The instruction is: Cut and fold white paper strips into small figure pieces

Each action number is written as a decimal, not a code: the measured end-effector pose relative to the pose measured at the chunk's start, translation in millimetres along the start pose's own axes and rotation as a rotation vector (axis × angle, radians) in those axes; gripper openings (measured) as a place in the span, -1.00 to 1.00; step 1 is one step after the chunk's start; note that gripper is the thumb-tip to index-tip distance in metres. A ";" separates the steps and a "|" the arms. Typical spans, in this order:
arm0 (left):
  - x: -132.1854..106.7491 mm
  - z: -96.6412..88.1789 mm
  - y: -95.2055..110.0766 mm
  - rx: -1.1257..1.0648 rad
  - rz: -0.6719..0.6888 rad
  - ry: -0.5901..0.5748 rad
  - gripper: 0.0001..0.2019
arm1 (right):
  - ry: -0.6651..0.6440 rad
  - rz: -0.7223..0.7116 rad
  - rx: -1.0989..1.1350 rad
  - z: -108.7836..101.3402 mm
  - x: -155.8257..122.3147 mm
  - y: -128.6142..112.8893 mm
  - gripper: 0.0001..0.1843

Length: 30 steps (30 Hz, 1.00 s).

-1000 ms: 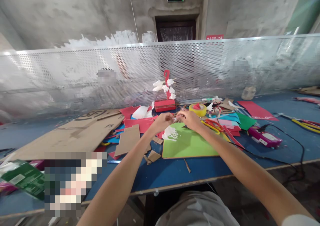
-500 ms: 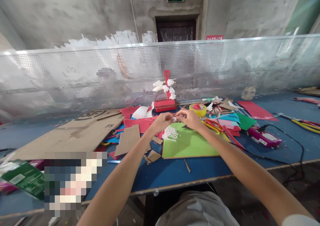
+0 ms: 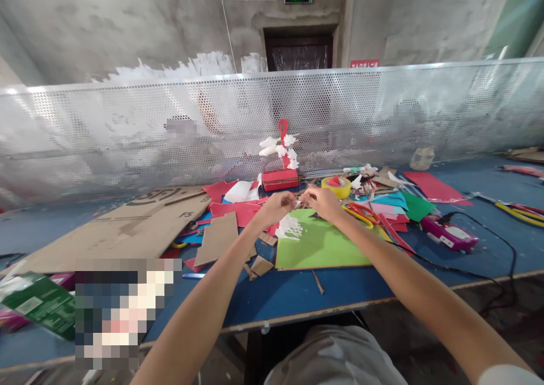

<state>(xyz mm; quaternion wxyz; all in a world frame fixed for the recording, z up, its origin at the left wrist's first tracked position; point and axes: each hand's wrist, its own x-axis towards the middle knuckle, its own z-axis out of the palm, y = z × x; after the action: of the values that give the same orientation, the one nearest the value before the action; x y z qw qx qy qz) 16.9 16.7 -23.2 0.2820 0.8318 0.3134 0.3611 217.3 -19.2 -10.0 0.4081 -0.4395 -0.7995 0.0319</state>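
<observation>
Both hands meet over the far edge of a green paper sheet [image 3: 323, 246] on the blue table [image 3: 297, 294]. My left hand [image 3: 277, 206] and my right hand [image 3: 325, 203] each pinch a small white paper piece [image 3: 297, 203] between their fingertips. Just below them a cut white paper shape [image 3: 289, 226] lies on the green sheet. A red stand with white paper flowers [image 3: 281, 164] rises behind the hands.
A yellow tape roll [image 3: 336, 186], orange-handled scissors [image 3: 361, 212] and coloured paper scraps lie to the right. A pink glue gun [image 3: 450, 235] with a black cord sits further right. Cardboard sheets [image 3: 127, 226] cover the left. A perforated metal screen [image 3: 170, 130] closes the back.
The hands stay together over the green sheet; the fingertips shift only slightly on the small white piece.
</observation>
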 end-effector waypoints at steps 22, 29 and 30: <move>0.1 -1.0 3.0 -0.104 -0.049 0.003 -0.79 | -0.045 -0.030 0.145 0.9 -1.8 -3.4 -0.75; -2.5 -1.1 16.7 -0.172 -0.074 0.000 -0.80 | -0.010 -0.019 0.030 0.7 -0.3 0.0 -0.69; -2.6 -1.2 17.9 -0.175 -0.080 -0.003 -0.83 | -0.010 -0.018 0.014 0.8 -0.3 -0.2 -0.66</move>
<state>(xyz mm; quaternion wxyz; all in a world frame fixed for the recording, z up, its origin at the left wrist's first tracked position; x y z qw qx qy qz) 20.2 3.6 -11.1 0.3680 0.7914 0.3133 0.3742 216.7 -19.3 -10.7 0.4073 -0.4292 -0.8053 0.0359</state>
